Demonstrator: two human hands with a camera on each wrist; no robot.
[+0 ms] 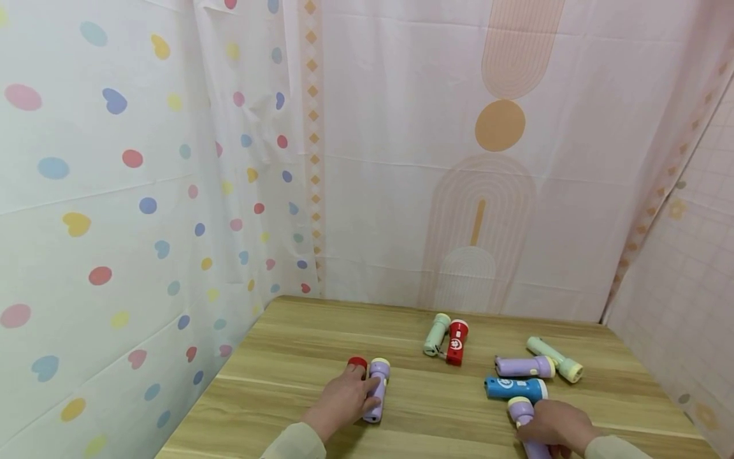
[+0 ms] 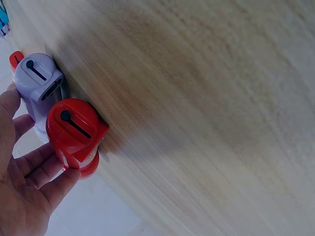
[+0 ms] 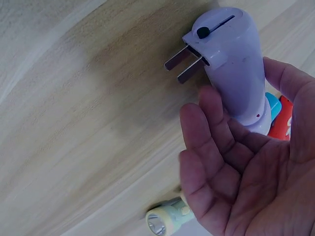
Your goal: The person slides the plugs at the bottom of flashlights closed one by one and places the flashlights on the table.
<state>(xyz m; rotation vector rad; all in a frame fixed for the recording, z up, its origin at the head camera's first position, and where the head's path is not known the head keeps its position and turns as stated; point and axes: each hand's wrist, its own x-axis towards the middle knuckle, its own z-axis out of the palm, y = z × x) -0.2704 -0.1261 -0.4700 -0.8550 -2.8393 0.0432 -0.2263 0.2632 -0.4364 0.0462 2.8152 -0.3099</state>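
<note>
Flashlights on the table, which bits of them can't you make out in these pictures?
- Head view: most of the nearer red flashlight, covered by the left hand.
- Head view: the tail of the purple flashlight at the right hand, cut off by the bottom edge.
- Left wrist view: a blue thing, cut off by the left edge.
- Right wrist view: the green flashlight's back end, behind the right hand.

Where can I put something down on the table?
Bare wooden tabletop lies between the purple plastic flashlight by the left hand and the blue plastic flashlight; also left of that hand, toward the dotted white curtain. It's crowded just beyond the right hand, where the blue one, another purple plastic flashlight and a mint plastic flashlight bunch up.
</note>
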